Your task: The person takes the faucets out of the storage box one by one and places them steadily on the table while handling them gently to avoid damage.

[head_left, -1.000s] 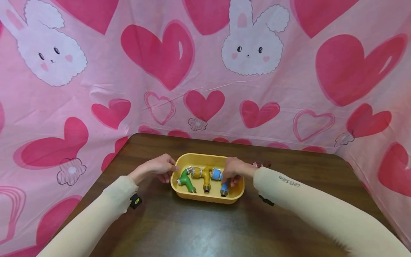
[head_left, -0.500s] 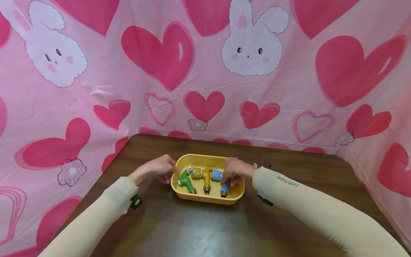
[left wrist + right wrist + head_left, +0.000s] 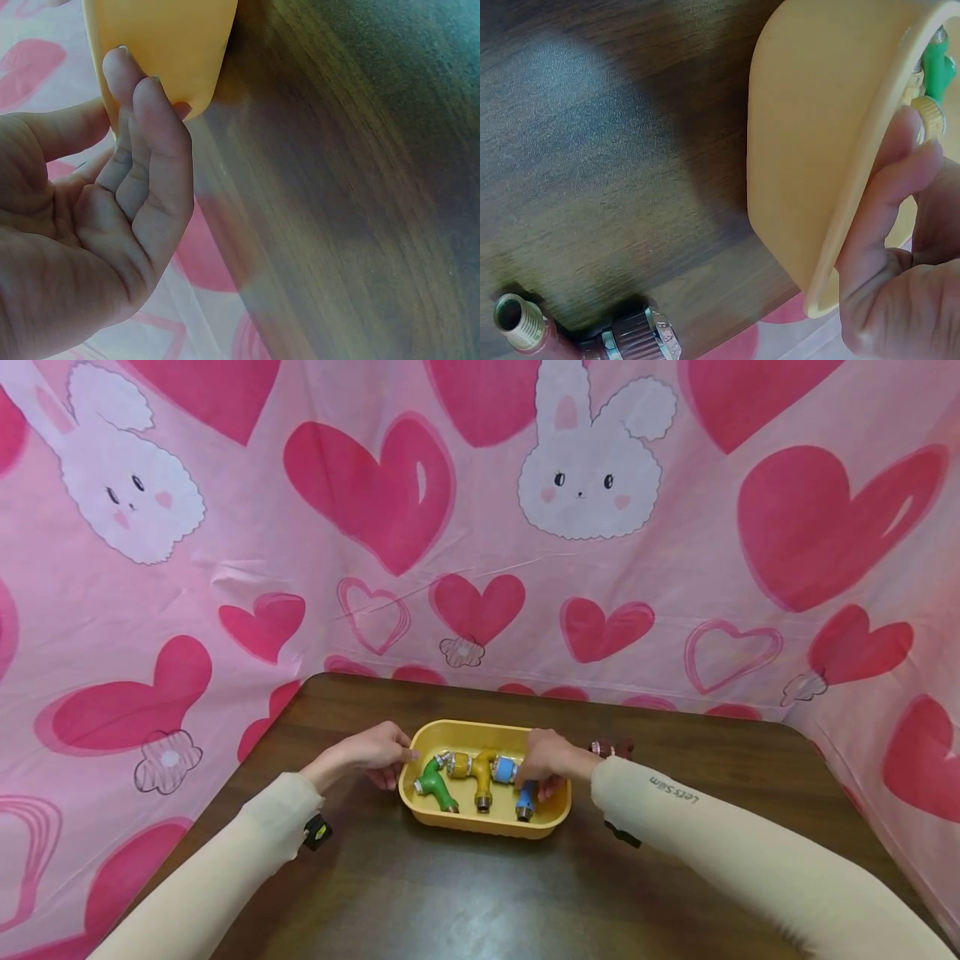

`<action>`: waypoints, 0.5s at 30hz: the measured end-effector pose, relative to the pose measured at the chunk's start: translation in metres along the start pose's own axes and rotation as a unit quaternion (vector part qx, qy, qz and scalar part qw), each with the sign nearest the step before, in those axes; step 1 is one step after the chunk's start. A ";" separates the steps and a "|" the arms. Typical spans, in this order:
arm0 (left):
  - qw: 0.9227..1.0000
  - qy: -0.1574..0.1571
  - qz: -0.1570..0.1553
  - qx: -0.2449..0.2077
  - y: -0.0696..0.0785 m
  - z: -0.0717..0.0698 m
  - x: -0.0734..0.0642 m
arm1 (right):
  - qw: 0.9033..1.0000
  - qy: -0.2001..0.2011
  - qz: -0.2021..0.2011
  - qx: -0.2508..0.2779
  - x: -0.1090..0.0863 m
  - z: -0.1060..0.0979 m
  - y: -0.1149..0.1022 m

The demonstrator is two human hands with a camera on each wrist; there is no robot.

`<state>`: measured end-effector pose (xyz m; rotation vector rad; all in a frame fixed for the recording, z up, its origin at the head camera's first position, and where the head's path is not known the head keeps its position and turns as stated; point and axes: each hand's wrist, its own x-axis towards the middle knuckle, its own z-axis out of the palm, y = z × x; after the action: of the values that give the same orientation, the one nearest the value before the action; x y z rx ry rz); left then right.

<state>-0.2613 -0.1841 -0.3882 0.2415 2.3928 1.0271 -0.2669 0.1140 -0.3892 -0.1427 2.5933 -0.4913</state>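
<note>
A yellow plastic basin [image 3: 480, 827] stands on the table. Its left rim is pinched by my left hand [image 3: 375, 753], thumb at the top edge and fingers curled against the outer wall [image 3: 161, 45] in the left wrist view. Reaching over the right side, my right hand [image 3: 546, 756] holds a blue tap [image 3: 525, 802] inside the basin, its fingers curled and covering the tap's middle. To the left of that lie a yellow tap [image 3: 482, 781] and a green tap [image 3: 433, 782], both with metal threaded ends. In the right wrist view the blue tap is hidden behind the hand.
A dark red tap [image 3: 551, 343] lies on the brown wooden table [image 3: 480, 893], right of the basin and partly behind the right forearm in the head view. A pink cloth with hearts and rabbits [image 3: 480, 510] hangs around the table's back and sides.
The right hand has shifted very slightly at the blue tap, and a little more of the dark red tap shows. The left hand and the basin stay put.
</note>
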 end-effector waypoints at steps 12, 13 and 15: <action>1.000 0.002 0.002 0.004 0.001 0.001 -0.001 | 0.999 0.026 -0.014 -0.029 -0.003 0.003 0.001; 1.000 0.002 0.002 0.005 0.001 0.001 0.000 | 0.999 0.025 -0.012 -0.030 -0.003 0.003 0.001; 1.000 0.001 0.002 0.005 0.001 0.001 -0.001 | 0.999 0.022 -0.012 -0.029 -0.003 0.003 0.001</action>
<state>-0.2605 -0.1831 -0.3878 0.2490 2.4018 1.0176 -0.2631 0.1143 -0.3910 -0.1842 2.6537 -0.4315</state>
